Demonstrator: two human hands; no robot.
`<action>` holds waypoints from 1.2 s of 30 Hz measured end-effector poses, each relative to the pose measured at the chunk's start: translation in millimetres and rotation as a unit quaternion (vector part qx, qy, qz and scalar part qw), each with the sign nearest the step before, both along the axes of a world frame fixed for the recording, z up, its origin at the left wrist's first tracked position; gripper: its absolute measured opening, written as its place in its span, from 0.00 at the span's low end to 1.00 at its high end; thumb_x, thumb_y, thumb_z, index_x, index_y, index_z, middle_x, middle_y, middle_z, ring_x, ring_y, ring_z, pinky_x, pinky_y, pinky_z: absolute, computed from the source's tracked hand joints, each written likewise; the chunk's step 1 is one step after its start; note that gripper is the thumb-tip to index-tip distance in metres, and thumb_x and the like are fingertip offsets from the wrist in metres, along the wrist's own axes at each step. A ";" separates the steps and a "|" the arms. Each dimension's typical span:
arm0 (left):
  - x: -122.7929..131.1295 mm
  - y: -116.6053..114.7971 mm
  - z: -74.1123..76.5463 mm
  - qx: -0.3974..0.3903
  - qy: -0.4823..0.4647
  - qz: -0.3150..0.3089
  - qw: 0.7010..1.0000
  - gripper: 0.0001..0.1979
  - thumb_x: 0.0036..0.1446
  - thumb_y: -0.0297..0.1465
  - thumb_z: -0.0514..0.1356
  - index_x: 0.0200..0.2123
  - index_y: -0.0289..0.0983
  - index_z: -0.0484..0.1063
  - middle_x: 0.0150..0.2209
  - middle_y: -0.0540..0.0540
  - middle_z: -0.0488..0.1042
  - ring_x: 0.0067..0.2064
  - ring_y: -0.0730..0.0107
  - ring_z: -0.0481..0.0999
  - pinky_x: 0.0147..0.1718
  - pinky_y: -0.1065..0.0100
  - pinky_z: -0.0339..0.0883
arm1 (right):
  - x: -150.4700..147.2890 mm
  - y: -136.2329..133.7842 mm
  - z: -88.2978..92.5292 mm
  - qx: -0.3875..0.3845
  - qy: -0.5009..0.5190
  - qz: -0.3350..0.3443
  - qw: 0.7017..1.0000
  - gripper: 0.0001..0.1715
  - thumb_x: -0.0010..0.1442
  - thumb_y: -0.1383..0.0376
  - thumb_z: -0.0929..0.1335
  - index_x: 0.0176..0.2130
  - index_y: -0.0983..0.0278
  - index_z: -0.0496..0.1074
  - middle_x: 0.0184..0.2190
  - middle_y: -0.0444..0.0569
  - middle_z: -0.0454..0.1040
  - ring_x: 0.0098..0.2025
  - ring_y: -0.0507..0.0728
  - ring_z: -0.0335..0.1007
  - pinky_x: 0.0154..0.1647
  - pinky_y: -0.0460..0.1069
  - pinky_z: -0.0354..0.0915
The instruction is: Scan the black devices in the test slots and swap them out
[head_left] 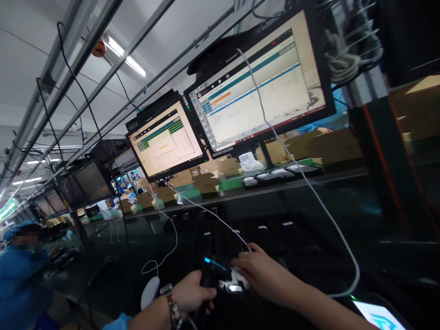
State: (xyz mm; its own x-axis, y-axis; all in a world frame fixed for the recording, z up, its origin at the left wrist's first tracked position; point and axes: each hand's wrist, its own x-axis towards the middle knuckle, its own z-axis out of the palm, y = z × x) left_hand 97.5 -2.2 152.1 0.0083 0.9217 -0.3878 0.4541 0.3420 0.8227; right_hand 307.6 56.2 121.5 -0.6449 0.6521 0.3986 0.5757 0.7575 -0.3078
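My left hand (190,293) is closed around a black handheld scanner (213,270) with a lit blue strip on top. My right hand (259,268) lies just to its right, fingers resting on a small device with a bright white label (235,288) on the dark bench. A thin white cable (213,215) runs from the far side of the bench to my right fingers; whether they pinch it is unclear. A second white cable (309,183) drops across the big monitor and loops round to the right.
Two lit monitors (261,82) (167,140) hang above the bench, darker ones (91,181) further left. Brown cardboard boxes (206,183) ride a green belt behind. A white mouse (150,293) lies left of my wrist. A person in blue (20,275) works at far left. A glowing phone screen (378,316) lies bottom right.
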 end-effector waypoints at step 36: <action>-3.6 1.1 -4.6 -0.018 0.023 -0.031 0.999 0.09 0.50 0.20 0.57 0.36 0.34 0.65 0.18 0.55 0.66 0.19 0.78 0.64 0.21 0.75 0.60 | 4.4 5.6 -10.1 0.020 0.045 0.007 0.999 0.18 0.61 0.73 0.58 0.36 0.64 0.74 0.33 0.52 0.75 0.37 0.58 0.72 0.56 0.64 0.52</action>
